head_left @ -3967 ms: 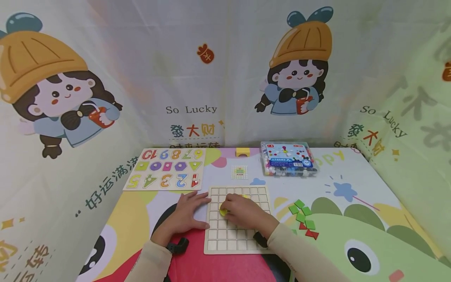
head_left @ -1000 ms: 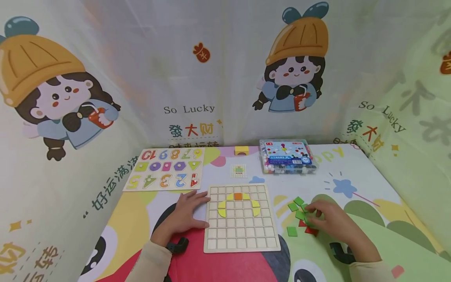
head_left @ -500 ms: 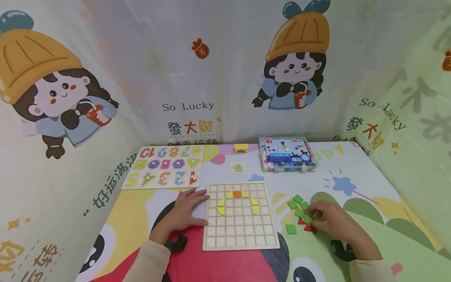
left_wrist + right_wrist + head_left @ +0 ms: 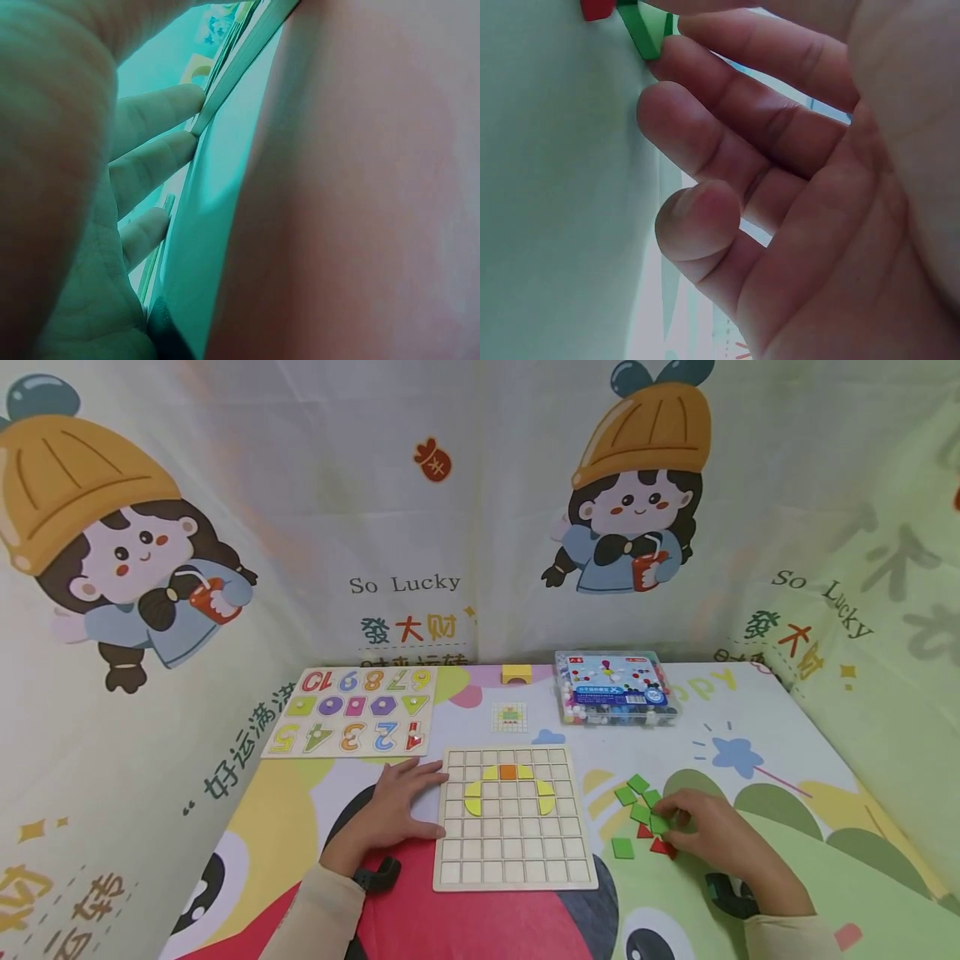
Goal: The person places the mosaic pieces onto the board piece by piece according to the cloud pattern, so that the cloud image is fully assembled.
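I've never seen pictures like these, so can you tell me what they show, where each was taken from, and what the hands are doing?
A person wears three cameras. The wide picture comes from the head; the two close-ups come from the wrists. The left hand rests flat against the edge of a pale wooden grid board, which holds yellow curved pieces and one orange square. The right hand pinches a green square tile from a small pile of green and red tiles. Farther back lie a wooden number puzzle and a clear plastic box.
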The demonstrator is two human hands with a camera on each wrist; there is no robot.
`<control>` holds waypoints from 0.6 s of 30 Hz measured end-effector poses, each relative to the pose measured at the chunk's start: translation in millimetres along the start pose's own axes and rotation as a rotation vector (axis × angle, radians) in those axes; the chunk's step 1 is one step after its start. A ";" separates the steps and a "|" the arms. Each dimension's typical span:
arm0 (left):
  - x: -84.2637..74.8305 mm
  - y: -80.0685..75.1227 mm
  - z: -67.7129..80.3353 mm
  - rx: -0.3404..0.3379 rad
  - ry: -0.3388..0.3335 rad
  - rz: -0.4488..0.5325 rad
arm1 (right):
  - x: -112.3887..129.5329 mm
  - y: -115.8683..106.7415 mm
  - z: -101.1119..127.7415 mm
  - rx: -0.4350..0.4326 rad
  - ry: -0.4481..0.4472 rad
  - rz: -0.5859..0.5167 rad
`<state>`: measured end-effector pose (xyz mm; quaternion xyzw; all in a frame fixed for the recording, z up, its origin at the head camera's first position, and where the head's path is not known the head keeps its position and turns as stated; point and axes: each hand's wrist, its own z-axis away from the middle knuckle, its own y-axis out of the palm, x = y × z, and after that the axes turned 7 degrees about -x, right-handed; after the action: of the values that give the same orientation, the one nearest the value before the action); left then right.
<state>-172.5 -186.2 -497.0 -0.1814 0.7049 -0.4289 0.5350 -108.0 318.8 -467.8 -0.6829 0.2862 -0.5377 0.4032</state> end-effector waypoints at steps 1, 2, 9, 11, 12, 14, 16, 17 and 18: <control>-0.1 -0.3 0.0 -0.001 -0.001 0.002 | 0.0 0.3 0.1 -0.003 -0.001 0.000; -0.2 -0.6 0.0 -0.001 -0.001 0.000 | -0.1 0.5 0.2 -0.004 -0.003 0.000; -0.2 -1.0 -0.7 0.002 0.000 -0.010 | 0.0 1.0 1.0 -0.011 -0.009 -0.001; -0.6 -0.8 -0.7 0.003 -0.002 -0.009 | -0.5 1.1 1.0 -0.011 -0.011 0.001; -0.8 -0.7 -0.7 0.004 -0.002 -0.009 | -0.6 1.2 1.1 -0.012 -0.012 0.003; -0.9 -0.4 -1.0 0.008 -0.009 -0.008 | -0.5 1.4 0.7 -0.012 -0.016 0.008; -0.8 0.3 -1.4 0.007 -0.008 -0.010 | -0.5 1.6 0.5 -0.014 -0.018 0.015; -0.4 0.7 -1.7 0.005 -0.007 -0.014 | -0.1 1.8 0.5 -0.015 -0.016 0.019; 0.0 1.0 -1.9 0.004 -0.006 -0.016 | -0.1 1.7 0.4 -0.017 -0.016 0.024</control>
<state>-174.0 -184.9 -497.7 -0.1871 0.7011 -0.4340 0.5339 -107.5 318.1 -469.4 -0.6871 0.2957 -0.5249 0.4060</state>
